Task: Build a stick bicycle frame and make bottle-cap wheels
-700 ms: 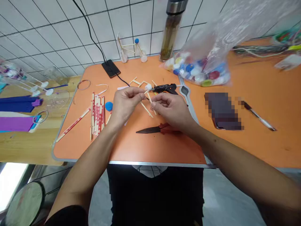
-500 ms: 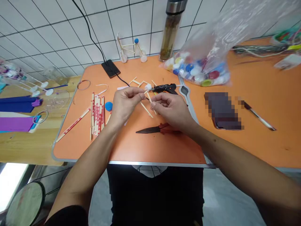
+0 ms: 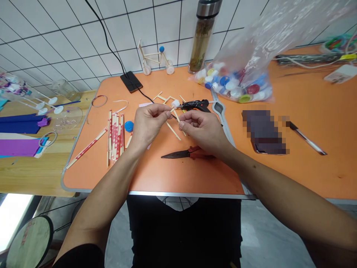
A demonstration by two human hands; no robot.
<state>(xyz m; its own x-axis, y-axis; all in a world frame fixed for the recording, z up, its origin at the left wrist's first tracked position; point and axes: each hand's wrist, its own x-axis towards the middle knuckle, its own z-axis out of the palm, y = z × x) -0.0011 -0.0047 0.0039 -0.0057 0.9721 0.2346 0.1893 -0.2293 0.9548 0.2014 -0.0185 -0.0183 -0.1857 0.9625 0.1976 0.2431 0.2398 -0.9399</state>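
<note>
Black-bladed scissors (image 3: 178,154) with red handles lie nearest you on the orange table (image 3: 150,175), just below your right hand (image 3: 202,130). That hand is half curled, its fingertips (image 3: 182,124) close to your left hand; you cannot tell whether they grip anything. Your left hand (image 3: 147,124) is closed to a pinch, thumb and fingers pressed together on a thin wooden stick (image 3: 171,109), which runs toward a small white lump (image 3: 175,103). More wooden sticks (image 3: 173,129) cross in a loose frame under and just beyond both hands, and the white lump sits at its far side. To your left, a pile of red-printed chopsticks (image 3: 115,136) lies beside a blue bottle cap (image 3: 128,126). Past the frame, a black glue gun (image 3: 195,105) rests on the table, its cable trailing away. Farther still are a black phone (image 3: 131,81), a clear bag of mixed bottle caps (image 3: 237,82), a glass flask (image 3: 202,37), and a small stick model on white wheels (image 3: 154,57) against the tiled wall (image 3: 83,37).
</note>
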